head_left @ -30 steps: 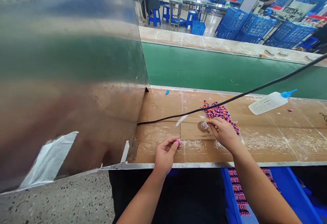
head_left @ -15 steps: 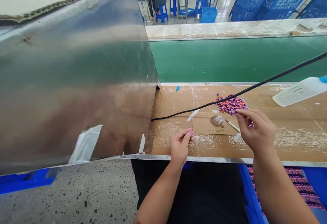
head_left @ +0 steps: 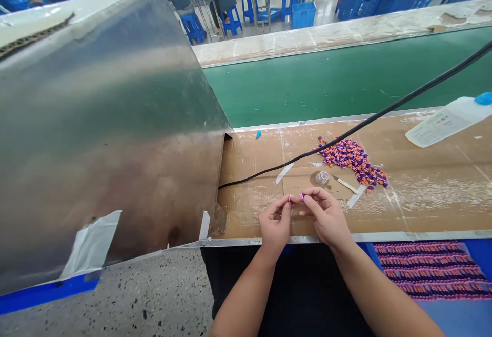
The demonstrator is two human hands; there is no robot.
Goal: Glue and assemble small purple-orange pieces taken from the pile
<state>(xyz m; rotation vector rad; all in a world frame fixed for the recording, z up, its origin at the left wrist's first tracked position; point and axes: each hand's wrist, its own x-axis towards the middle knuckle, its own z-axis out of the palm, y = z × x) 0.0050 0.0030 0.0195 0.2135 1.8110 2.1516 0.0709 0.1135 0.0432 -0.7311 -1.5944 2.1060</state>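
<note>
My left hand and my right hand meet over the cardboard-covered bench, fingertips pinched together. The left pinches a tiny pink piece; the right pinches a small purple piece right beside it. Just behind them sit a small clear glue cap and a thin stick. A heap of purple-and-orange small parts lies further back to the right.
A large sheet-metal housing fills the left. A black cable crosses the bench diagonally. A white squeeze bottle lies at the right, a green conveyor belt behind. A blue tray with rows of parts sits below right. People work at distant tables.
My right hand left the stick by the cap, came back from the heap with a purple piece and joined my left hand at the bench front. The view shifted slightly.
</note>
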